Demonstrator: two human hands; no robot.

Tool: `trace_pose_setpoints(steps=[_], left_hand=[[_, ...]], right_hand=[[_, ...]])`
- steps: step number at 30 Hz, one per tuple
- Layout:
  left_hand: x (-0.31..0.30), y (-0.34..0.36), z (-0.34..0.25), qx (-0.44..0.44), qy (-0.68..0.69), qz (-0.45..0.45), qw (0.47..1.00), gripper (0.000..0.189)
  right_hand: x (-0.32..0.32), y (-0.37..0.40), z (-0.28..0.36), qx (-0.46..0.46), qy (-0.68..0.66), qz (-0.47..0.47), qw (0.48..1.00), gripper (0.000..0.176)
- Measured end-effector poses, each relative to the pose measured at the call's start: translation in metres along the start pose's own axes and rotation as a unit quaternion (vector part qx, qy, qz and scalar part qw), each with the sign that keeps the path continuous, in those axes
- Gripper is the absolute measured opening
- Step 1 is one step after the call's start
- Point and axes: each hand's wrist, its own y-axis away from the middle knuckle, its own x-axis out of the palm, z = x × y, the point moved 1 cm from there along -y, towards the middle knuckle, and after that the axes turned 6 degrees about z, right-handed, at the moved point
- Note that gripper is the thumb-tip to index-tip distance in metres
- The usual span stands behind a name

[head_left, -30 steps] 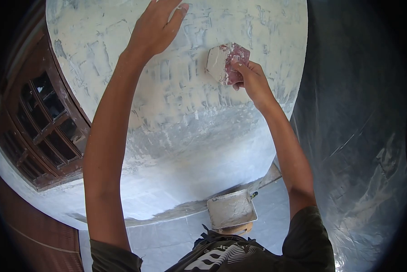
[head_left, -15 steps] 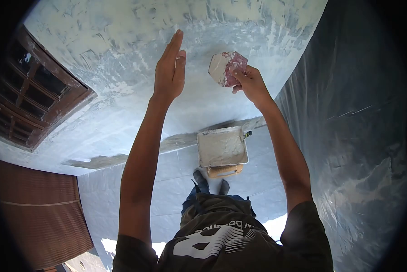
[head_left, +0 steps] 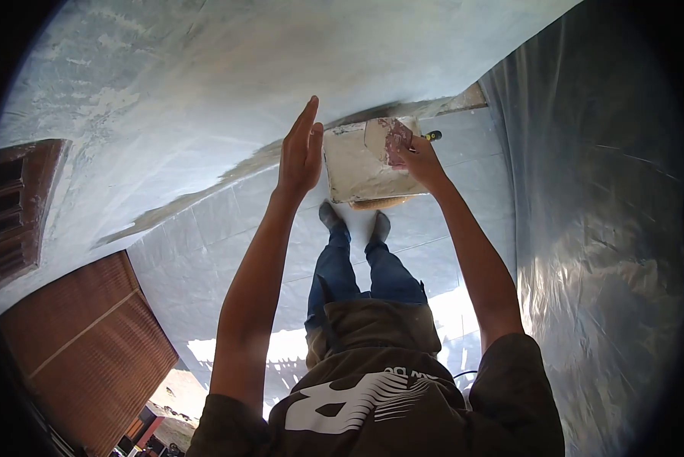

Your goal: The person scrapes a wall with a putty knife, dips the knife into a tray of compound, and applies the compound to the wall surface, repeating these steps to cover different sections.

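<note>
My right hand (head_left: pixel 422 161) is closed on a reddish putty scraper (head_left: pixel 400 142), whose pale, putty-smeared part points left. In this view the scraper overlaps a rectangular tray (head_left: pixel 343 193) that holds off-white putty (head_left: pixel 353 161). To the left of the tray, my left hand (head_left: pixel 302 156) is raised with straight fingers and holds nothing. Its fingertips overlap the lower part of the whitish, patchily coated wall (head_left: pixel 266 68).
A black and yellow handle (head_left: pixel 433 135) sticks out at the tray's right. Below the tray shows a tan support (head_left: pixel 380 203), close to my feet. A wood-framed window (head_left: pixel 33 206) is at left, a brown corrugated panel (head_left: pixel 90 350) lower left, and plastic sheeting (head_left: pixel 601 228) at right.
My view has tipped downward. The right hand with the scraper has gone from in front of the wall to over the tray. My left hand stays raised and open.
</note>
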Motion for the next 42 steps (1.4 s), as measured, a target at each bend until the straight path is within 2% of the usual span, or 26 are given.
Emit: trace_pose_setpoints(steps=[1,4,7,9,10,12,15,16,18,19,20,22,23,25,26,31,34,38,42], left_hand=[[0.005,0.008,0.008,-0.047,0.016,0.016,0.999,0.049],[0.024,0.027,0.040,-0.040,0.003,0.024,0.999,0.048],[0.039,0.047,0.064,-0.093,0.014,0.042,0.995,0.047],[0.047,0.063,0.081,-0.133,0.026,0.059,0.989,0.047],[0.052,0.068,0.087,-0.159,0.042,0.072,0.984,0.047],[0.057,0.076,0.091,-0.194,0.066,0.087,0.975,0.047],[0.069,0.094,0.109,-0.200,0.052,0.087,0.975,0.047],[0.074,0.101,0.114,-0.208,0.049,0.091,0.973,0.047],[0.080,0.111,0.122,-0.200,0.034,0.091,0.975,0.047],[0.082,0.115,0.123,-0.247,0.051,0.107,0.962,0.048],[0.083,0.116,0.124,-0.248,0.048,0.108,0.961,0.048],[0.087,0.121,0.125,-0.257,0.052,0.115,0.958,0.049],[0.091,0.122,0.127,-0.229,0.045,0.103,0.967,0.049],[0.097,0.128,0.132,-0.231,0.045,0.109,0.966,0.049],[0.099,0.130,0.136,-0.227,0.039,0.108,0.967,0.048],[0.107,0.142,0.143,-0.261,0.043,0.121,0.957,0.050],[0.110,0.145,0.143,-0.267,0.047,0.119,0.955,0.049],[0.111,0.150,0.146,-0.277,0.048,0.116,0.953,0.050],[0.113,0.154,0.145,-0.261,0.028,0.100,0.960,0.051]], right_hand=[[0.000,-0.001,-0.018,0.010,-0.002,0.001,1.000,0.026],[-0.007,-0.002,-0.066,0.043,-0.002,0.005,0.999,0.023],[-0.012,-0.011,-0.097,0.090,0.046,0.031,0.994,0.026],[-0.010,-0.014,-0.097,0.105,0.269,0.042,0.957,0.026],[-0.010,-0.018,-0.112,0.107,0.267,0.043,0.957,0.026],[-0.009,-0.024,-0.148,0.025,0.347,0.015,0.937,0.027],[-0.003,-0.035,-0.172,0.030,0.350,0.033,0.936,0.023],[-0.001,-0.035,-0.174,0.036,0.344,0.038,0.938,0.023],[0.002,-0.043,-0.169,0.050,0.405,0.088,0.909,0.022],[0.003,-0.049,-0.176,0.021,0.417,0.109,0.902,0.019],[0.004,-0.055,-0.183,0.020,0.415,0.110,0.903,0.019],[0.005,-0.058,-0.193,-0.014,0.479,0.143,0.866,0.021],[0.004,-0.063,-0.196,-0.011,0.478,0.142,0.867,0.021],[0.010,-0.065,-0.205,-0.026,0.532,0.154,0.832,0.022],[0.011,-0.066,-0.208,-0.023,0.531,0.157,0.832,0.022],[0.020,-0.074,-0.218,-0.074,0.595,0.181,0.780,0.014],[0.024,-0.077,-0.219,-0.052,0.625,0.212,0.749,0.012],[0.028,-0.076,-0.220,-0.070,0.621,0.212,0.751,0.013],[0.031,-0.081,-0.218,-0.059,0.642,0.236,0.727,0.014]])
